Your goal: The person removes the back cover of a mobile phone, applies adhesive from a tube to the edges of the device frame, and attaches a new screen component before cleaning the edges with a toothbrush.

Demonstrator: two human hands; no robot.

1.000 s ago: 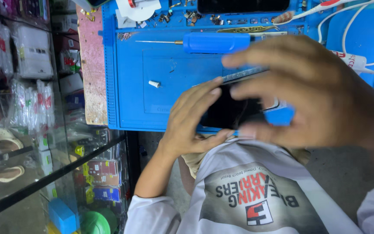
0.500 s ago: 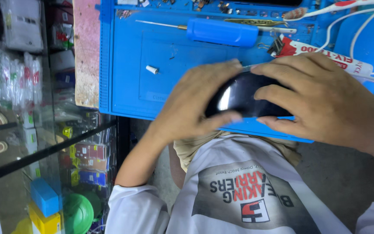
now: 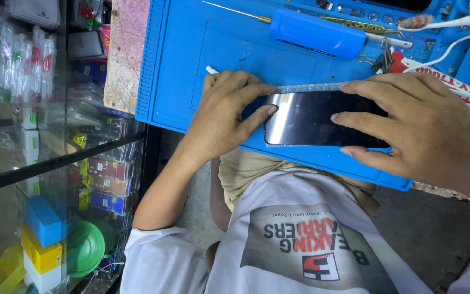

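A black smartphone (image 3: 314, 118) lies flat, screen up, on a blue silicone work mat (image 3: 191, 49). My left hand (image 3: 224, 114) grips the phone's left end, with the thumb on the glass and the fingers curled over its far edge. My right hand (image 3: 425, 128) holds the right end, fingers spread across the screen and along both long edges. A strip of clear bubbled film (image 3: 311, 87) shows along the phone's far edge. My white printed T-shirt (image 3: 300, 239) fills the bottom of the view.
On the mat's far side lie a blue-handled screwdriver (image 3: 316, 34), brass tweezers (image 3: 363, 24), a toothbrush (image 3: 441, 22), a red-and-white tube (image 3: 441, 73) and a white cable (image 3: 452, 46). A glass display case (image 3: 44, 163) with packaged accessories stands at the left.
The phone was held up over the mat's near edge between both hands. It now lies flat on the mat, with one hand at each end.
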